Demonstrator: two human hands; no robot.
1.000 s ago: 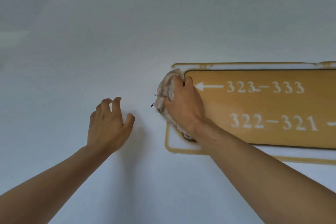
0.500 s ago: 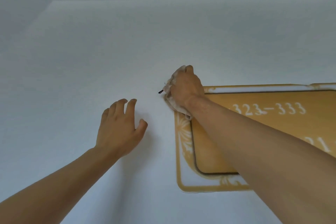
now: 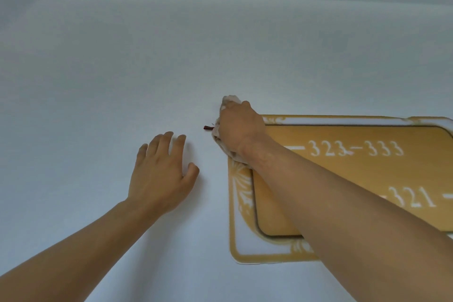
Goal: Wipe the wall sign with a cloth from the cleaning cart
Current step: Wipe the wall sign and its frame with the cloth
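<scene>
A golden wall sign [image 3: 367, 174] with white room numbers and a white ornamented border hangs at the right. My right hand [image 3: 241, 127] is shut on a crumpled pale cloth [image 3: 230, 100] and presses it against the sign's upper left corner. A small dark tag sticks out of the cloth to the left. Left of the sign, my left hand [image 3: 160, 174] rests flat on the wall with its fingers apart and nothing in it. My right forearm hides part of the sign's lower half.
The plain white wall [image 3: 122, 68] fills the rest of the view. A faint edge runs across it near the top.
My right hand has slid the cloth from the sign's left edge up to its upper left corner. The view has tilted up, so the sign sits lower. My left hand stays on the wall.
</scene>
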